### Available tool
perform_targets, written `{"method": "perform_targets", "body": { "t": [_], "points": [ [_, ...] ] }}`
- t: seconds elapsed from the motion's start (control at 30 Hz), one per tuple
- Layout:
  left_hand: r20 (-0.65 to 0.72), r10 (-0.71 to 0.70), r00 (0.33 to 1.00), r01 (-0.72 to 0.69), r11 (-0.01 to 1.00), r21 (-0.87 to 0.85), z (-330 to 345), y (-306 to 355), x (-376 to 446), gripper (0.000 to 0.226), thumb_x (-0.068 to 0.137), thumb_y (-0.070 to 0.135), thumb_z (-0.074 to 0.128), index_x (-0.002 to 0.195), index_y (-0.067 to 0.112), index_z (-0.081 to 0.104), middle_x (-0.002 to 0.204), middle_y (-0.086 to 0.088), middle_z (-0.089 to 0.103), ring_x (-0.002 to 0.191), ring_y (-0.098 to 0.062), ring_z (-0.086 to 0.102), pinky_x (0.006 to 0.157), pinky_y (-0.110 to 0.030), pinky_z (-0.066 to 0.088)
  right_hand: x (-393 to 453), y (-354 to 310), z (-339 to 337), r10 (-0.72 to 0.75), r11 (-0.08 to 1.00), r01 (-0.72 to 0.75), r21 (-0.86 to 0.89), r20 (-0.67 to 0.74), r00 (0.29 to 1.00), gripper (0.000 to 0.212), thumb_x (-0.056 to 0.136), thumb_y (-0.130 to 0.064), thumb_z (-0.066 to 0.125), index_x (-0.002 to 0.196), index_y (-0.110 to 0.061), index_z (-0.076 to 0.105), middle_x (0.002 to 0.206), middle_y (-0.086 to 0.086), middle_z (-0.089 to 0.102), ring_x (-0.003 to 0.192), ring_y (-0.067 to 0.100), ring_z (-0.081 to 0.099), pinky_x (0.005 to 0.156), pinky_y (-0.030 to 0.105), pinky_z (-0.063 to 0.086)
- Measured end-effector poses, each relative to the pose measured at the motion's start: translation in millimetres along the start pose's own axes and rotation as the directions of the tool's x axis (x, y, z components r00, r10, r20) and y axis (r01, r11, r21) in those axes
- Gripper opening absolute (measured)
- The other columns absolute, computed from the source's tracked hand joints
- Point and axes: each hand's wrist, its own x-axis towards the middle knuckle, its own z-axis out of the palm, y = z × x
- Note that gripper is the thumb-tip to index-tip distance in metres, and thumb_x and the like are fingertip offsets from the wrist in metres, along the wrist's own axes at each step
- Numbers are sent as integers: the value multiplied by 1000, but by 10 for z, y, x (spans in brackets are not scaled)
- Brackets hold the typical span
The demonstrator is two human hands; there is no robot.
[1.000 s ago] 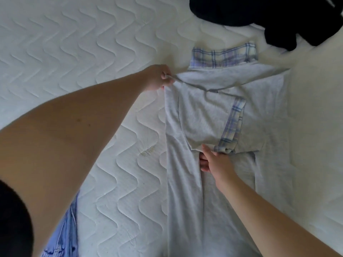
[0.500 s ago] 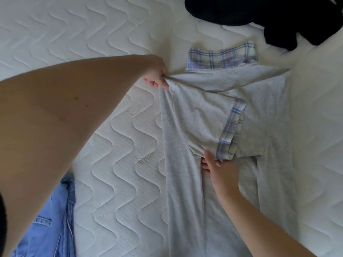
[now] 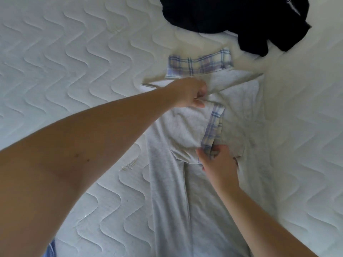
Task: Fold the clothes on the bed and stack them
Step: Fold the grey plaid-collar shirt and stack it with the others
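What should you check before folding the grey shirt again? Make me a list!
1. Left hand pinches the sleeve's top edge: ok.
2. Right hand pinches the plaid cuff: ok.
3. Sleeve lies inside the shirt outline: ok.
4. Shirt body flat: not ok, a long crease runs down the middle.
5. Plaid collar lies flat at the top: ok.
6. Black clothes apart from the shirt: ok.
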Motion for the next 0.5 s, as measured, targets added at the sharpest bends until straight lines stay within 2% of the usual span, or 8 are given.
{"method": "perform_targets", "body": {
  "t": [0.07,0.1,0.13,0.23,0.3,0.37,0.43,0.5],
  "points": [
    [61,-20,998,14,996,89,36,61,84,33,90,37,67,116,18,58,98,5,56,92,-18,56,75,-31,39,-11,21,44,-23,995,23,96,-5,1000,35,82,-30,74,106,-18,52,80,-5,67,65,-1,65,59,19,53],
    [78,-21,997,10,989,145,38,74,108,31,91,35,65,115,17,60,95,6,54,89,-18,53,74,-30,37,-24,35,46,-53,992,56,113,-31,998,35,83,-24,75,108,-19,52,76,-8,64,63,-6,61,56,11,47],
    [80,-23,997,8,983,183,28,78,119,29,91,35,64,113,17,61,95,5,53,88,-17,50,74,-31,36,-45,59,39,-97,987,105,124,-71,993,36,82,-21,75,111,-21,52,72,-9,61,63,-8,59,55,8,44],
    [2,-15,1000,14,982,187,-12,74,129,22,91,35,66,104,18,62,92,4,56,88,-17,50,72,-30,33,-119,145,22,-226,956,246,156,-139,964,35,85,-25,74,113,-29,53,68,-1,65,64,4,63,57,16,46],
    [-53,-26,998,35,985,168,10,90,122,15,91,32,64,98,20,60,91,4,57,88,-18,52,70,-31,35,-136,242,23,-246,957,264,123,-146,958,29,87,-25,72,109,-28,55,69,-1,68,64,9,66,60,22,48],
    [-69,-57,996,69,978,196,84,124,122,15,94,33,60,102,20,59,96,2,59,89,-19,53,73,-34,40,-125,326,8,-187,975,203,87,-160,969,18,87,-20,71,99,-22,57,69,-2,66,61,14,66,61,29,52],
    [-72,-93,993,108,963,247,168,146,134,21,96,36,56,108,19,59,103,-2,63,94,-23,57,80,-38,45,-96,382,-9,-85,989,94,110,-82,993,14,89,-19,69,88,-15,56,68,1,62,54,15,66,57,37,57],
    [-122,-105,987,137,946,293,241,153,141,24,96,37,55,111,18,57,108,-4,63,100,-27,59,87,-40,42,-54,438,-30,3,999,-3,40,4,1000,22,90,-26,69,81,-15,53,64,2,63,45,11,63,47,33,54]
  ]
}}
